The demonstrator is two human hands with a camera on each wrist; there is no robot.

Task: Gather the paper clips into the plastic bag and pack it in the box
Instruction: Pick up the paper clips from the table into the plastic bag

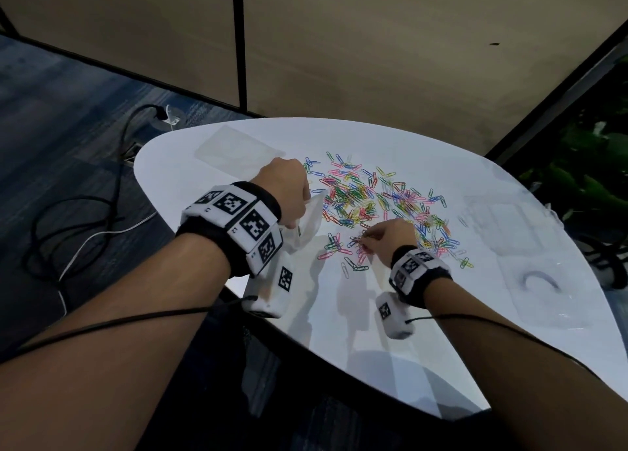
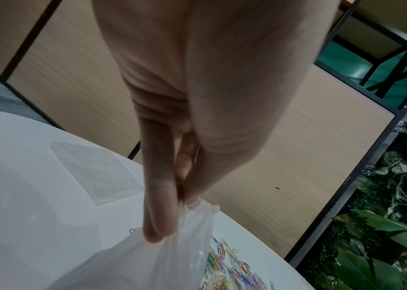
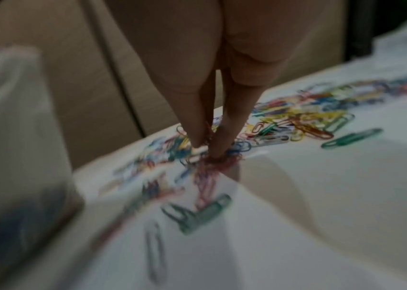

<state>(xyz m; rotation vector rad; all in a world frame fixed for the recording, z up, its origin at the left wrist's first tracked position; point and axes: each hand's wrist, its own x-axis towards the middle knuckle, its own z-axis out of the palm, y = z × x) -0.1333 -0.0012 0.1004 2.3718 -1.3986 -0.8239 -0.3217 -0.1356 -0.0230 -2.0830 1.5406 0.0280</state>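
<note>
My left wrist view shows what my head view hides: my left hand pinches the rim of the bag between thumb and fingers, holding its mouth up over the table. From above I see only the back of that hand at the left edge of the clips. My right wrist view is blurred, but my fingertips seem to press together on a small reddish bunch of clips at the near edge of the heap; my right hand is narrowed to a pinch.

Left of the clips and further back lies a flat clear packet. Right of them sit two clear trays, hard to make out against the white top. Cables trail on the floor left of the table.

The clips are thin wire loops in many colours, spread loose and thick at mid-table, thinner toward me.
</note>
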